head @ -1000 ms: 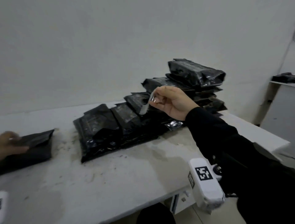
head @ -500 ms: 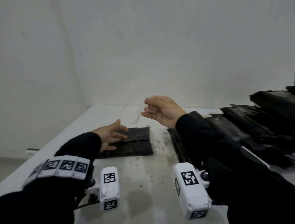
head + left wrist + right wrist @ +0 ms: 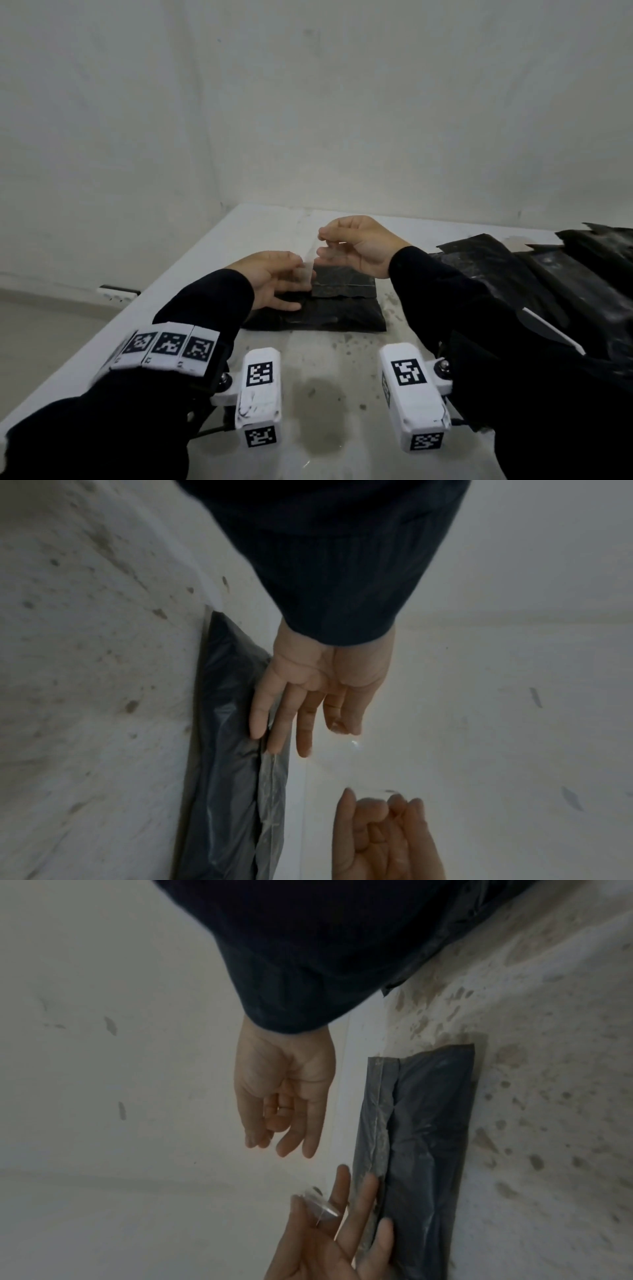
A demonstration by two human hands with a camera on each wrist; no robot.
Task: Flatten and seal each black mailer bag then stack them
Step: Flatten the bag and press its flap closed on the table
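One black mailer bag (image 3: 325,317) lies flat on the white table (image 3: 325,377), its flap (image 3: 342,284) folded over on the far side. A clear strip (image 3: 308,265) stretches between my two hands just above the flap. My left hand (image 3: 274,281) pinches the strip's left end with thumb and forefinger, while its other fingers (image 3: 270,723) lie straight on the bag (image 3: 226,777). My right hand (image 3: 356,250) pinches the right end a little higher. In the right wrist view the right hand (image 3: 281,1096) hovers beside the bag (image 3: 424,1137), and the strip (image 3: 320,1206) shines at the left fingertips.
A pile of several black mailer bags (image 3: 548,274) fills the table's right side. The table's left edge (image 3: 137,308) drops to the floor. A white wall stands close behind. The tabletop is stained and speckled around the bag.
My right hand has come down and left with the clear strip, to just above the flap. My left hand has lifted its thumb and forefinger onto the strip's other end.
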